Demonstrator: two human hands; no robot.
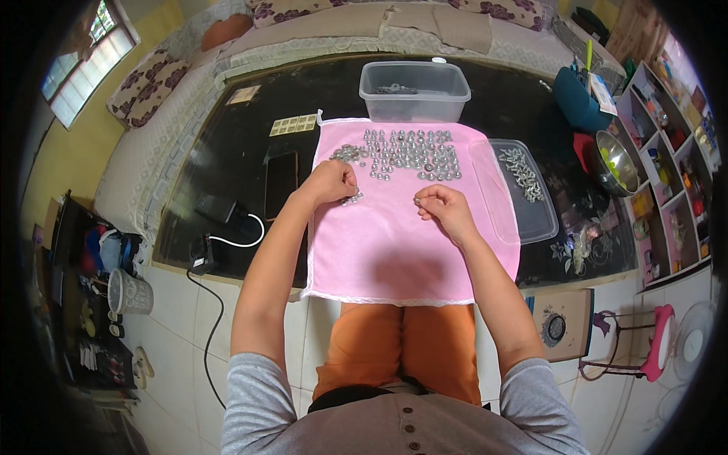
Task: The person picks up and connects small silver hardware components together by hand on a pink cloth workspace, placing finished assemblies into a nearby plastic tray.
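- Left hand (331, 182): we find it at the left side of the cloth, fingers curled downward, beside a small cluster of metal pieces (353, 199). We cannot tell whether its fingertips grip a piece.
- Right hand (446, 208): we see thumb and forefinger pinched together on a small metal piece (418, 201), above the middle of the cloth and in front of the rows.
- Rows of metal pieces (428, 167): we locate these on the far half of the pink cloth (379, 243), standing close together.
- Heap of metal pieces (348, 153): we note it left of the rows, just beyond the left hand.
- Clear container (417, 113): we see it at the cloth's far edge, with dark items inside.
- Clear tray (540, 227): we find it at the right, partly under the cloth, bearing silver fasteners (522, 173).
- Phone (282, 186): we locate it on the black table (227, 155), left of the cloth.
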